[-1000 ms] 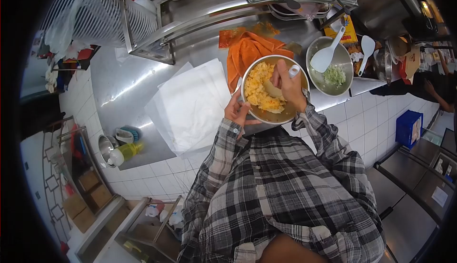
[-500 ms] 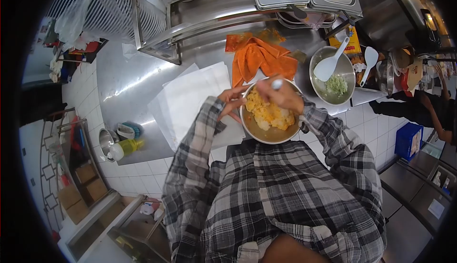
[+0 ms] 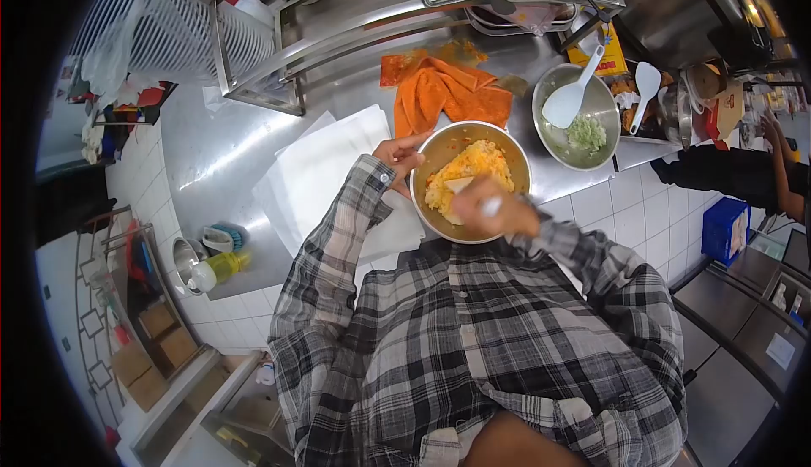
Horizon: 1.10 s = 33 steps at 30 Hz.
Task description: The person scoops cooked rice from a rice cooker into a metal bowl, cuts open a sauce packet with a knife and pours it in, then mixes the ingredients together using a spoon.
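Observation:
A metal bowl [image 3: 519, 167] in front of my torso holds a yellow-orange, mashed-looking food [image 3: 483, 161] with small orange bits. At the bowl's left rim, my left hand [image 3: 400, 158] grips the edge with its fingers closed on it. My right hand [image 3: 500, 212], a little blurred, is wrapped round the handle of a spatula over the near part of the bowl. The pale blade of this spatula [image 3: 459, 184] touches the food, and its white handle end shows above the fist. The rest of the handle is hidden by my fingers.
White paper sheets [image 3: 317, 175] lie left of the bowl, an orange cloth [image 3: 448, 93] behind it. To the right stands another metal bowl [image 3: 553, 147] with a white rice paddle [image 3: 568, 105] and shredded green food. A steel shelf [image 3: 355, 40] overhangs the back; a person [image 3: 718, 181] is at far right.
My right hand has moved from the far side of the bowl down to its near side, uncovering the food. The pale spatula blade now shows. My left hand stays at the rim.

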Each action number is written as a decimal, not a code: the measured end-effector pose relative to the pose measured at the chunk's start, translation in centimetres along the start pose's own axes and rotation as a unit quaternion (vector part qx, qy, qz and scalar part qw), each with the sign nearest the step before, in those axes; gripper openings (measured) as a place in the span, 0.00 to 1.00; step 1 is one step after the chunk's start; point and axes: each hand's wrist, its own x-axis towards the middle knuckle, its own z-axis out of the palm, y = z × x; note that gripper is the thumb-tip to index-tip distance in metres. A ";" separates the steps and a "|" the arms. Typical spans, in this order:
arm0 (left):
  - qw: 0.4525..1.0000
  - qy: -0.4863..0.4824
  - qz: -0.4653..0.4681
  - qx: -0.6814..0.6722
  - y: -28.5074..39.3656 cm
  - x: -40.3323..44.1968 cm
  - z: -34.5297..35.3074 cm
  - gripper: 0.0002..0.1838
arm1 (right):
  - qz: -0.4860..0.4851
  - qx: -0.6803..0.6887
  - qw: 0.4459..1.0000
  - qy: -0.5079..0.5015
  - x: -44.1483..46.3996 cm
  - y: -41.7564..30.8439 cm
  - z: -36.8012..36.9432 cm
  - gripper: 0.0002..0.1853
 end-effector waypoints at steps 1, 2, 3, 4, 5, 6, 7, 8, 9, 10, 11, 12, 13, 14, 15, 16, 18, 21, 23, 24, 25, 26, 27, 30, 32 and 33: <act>1.000 0.008 -0.003 -0.003 0.2 -0.1 0.2 0.26 | 0.086 0.044 0.991 0.088 0.2 -0.9 -1.1 0.24; 1.000 0.017 -0.007 -0.009 0.3 -0.5 0.5 0.26 | 0.085 0.035 0.992 0.091 0.3 -0.7 -1.6 0.26; 0.999 0.028 -0.012 -0.014 0.2 -0.9 0.7 0.27 | 0.085 0.027 0.992 0.093 0.3 -0.2 -1.7 0.28; 0.999 0.027 -0.010 -0.023 -0.1 -1.2 0.9 0.27 | 0.085 0.020 0.992 0.095 0.4 0.4 -1.7 0.29; 0.999 0.026 -0.007 -0.032 -0.4 -1.4 1.0 0.27 | 0.083 0.016 0.988 0.127 0.6 1.5 -1.7 0.29; 0.999 0.026 -0.001 -0.041 -0.7 -1.4 1.1 0.28 | 0.079 0.010 0.984 0.157 1.3 2.3 -1.7 0.29; 0.998 0.035 -0.003 -0.058 -1.0 -1.7 1.3 0.28 | 0.075 0.005 0.980 0.184 1.7 2.8 -1.6 0.28; 0.996 0.045 -0.003 -0.074 -1.3 -2.0 1.4 0.29 | 0.134 0.005 0.969 0.209 1.5 2.9 -1.9 0.29; 0.994 0.059 0.002 -0.091 -1.4 -2.2 1.3 0.29 | 0.088 0.005 0.970 0.225 1.4 2.6 -2.1 0.29; 0.993 0.066 0.005 -0.103 -1.8 -2.2 1.3 0.30 | 0.040 0.006 0.971 0.237 1.3 2.3 -2.5 0.29; 0.991 0.075 -0.003 -0.109 -2.3 -2.1 1.4 0.30 | -0.006 0.010 0.968 0.249 1.1 2.0 -2.8 0.30; 0.988 0.079 0.011 -0.130 -2.8 -2.1 1.7 0.28 | -0.001 0.023 0.961 0.274 1.3 1.2 -3.1 0.30; 0.985 0.084 0.027 -0.150 -3.0 -2.2 1.9 0.28 | -0.002 -0.015 0.962 0.272 1.8 1.9 -3.1 0.30; 0.981 0.096 0.023 -0.168 -3.1 -2.3 2.4 0.27 | -0.004 -0.051 0.962 0.269 2.2 3.1 -2.9 0.30; 0.976 0.109 0.021 -0.186 -3.0 -2.5 3.0 0.27 | -0.008 -0.088 0.960 0.266 2.5 4.0 -2.8 0.30; 0.978 0.128 0.018 -0.164 -3.7 -2.2 3.3 0.27 | 0.052 -0.056 0.972 0.224 2.5 4.1 -2.5 0.28; 0.971 0.181 0.065 -0.141 -6.6 -1.4 3.7 0.27 | 0.035 -0.024 0.966 0.256 2.3 4.1 -2.5 0.27; 0.953 0.151 0.067 -0.253 -5.7 -3.1 4.4 0.27 | 0.000 -0.013 0.978 0.209 0.4 2.6 -1.7 0.27; 0.958 0.181 0.163 -0.153 -8.4 -0.8 4.8 0.28 | 0.029 -0.098 0.985 0.136 -0.6 2.8 -0.1 0.27; 0.948 0.194 0.204 -0.148 -8.9 -0.2 5.1 0.28 | 0.052 -0.173 0.979 0.097 -0.7 3.8 -0.2 0.27; 0.937 0.205 0.244 -0.141 -9.4 0.1 5.4 0.28 | 0.006 -0.129 0.981 0.142 -0.4 5.6 -1.3 0.27; 0.938 0.209 0.211 -0.181 -9.1 -0.5 5.9 0.28 | -0.035 -0.083 0.978 0.188 0.1 7.1 -2.0 0.28; 0.935 0.209 0.181 -0.222 -8.3 -1.3 6.4 0.28 | 0.022 -0.001 0.969 0.245 0.5 4.4 -2.3 0.28; 0.931 0.241 0.157 -0.224 -6.5 -2.4 7.0 0.28 | -0.040 -0.018 0.988 0.145 0.1 3.7 -1.2 0.28; 0.932 0.221 0.160 -0.241 -6.4 -2.8 7.3 0.28 | 0.019 -0.099 0.991 0.092 -0.5 4.5 0.6 0.29; 0.932 0.208 0.163 -0.249 -6.2 -2.7 7.5 0.28 | 0.027 -0.081 0.990 0.111 -0.2 4.6 0.1 0.29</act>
